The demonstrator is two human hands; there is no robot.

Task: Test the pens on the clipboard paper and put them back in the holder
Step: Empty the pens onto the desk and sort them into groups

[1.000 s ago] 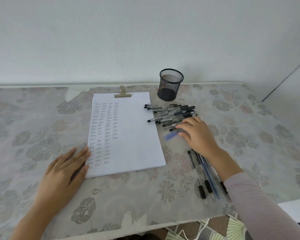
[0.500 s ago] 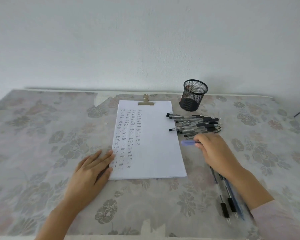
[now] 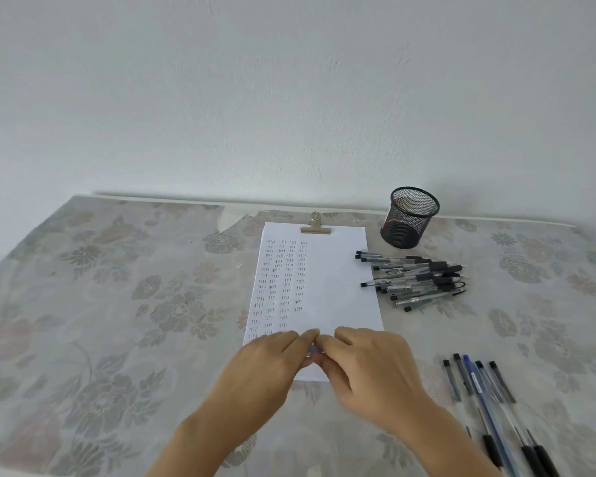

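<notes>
The clipboard paper (image 3: 338, 287) lies in the middle of the table, its left half filled with rows of small pen marks under a brass clip (image 3: 316, 226). My left hand (image 3: 272, 359) and my right hand (image 3: 369, 363) meet over the paper's near edge. Both pinch a blue pen (image 3: 311, 350), of which only a sliver shows between the fingers. The black mesh holder (image 3: 410, 218) stands upright behind the paper's right corner, and no pens show above its rim. A heap of several black-capped pens (image 3: 417, 280) lies just right of the paper.
Several more pens (image 3: 482, 383), black and blue, lie in a row at the near right of the table. A flowered cloth (image 3: 117, 304) covers the table, which ends at a white wall behind.
My right hand carried the blue pen from beside the heap to the paper's near edge. My left hand left the paper's left corner and joined it on the pen. The camera tilted up.
</notes>
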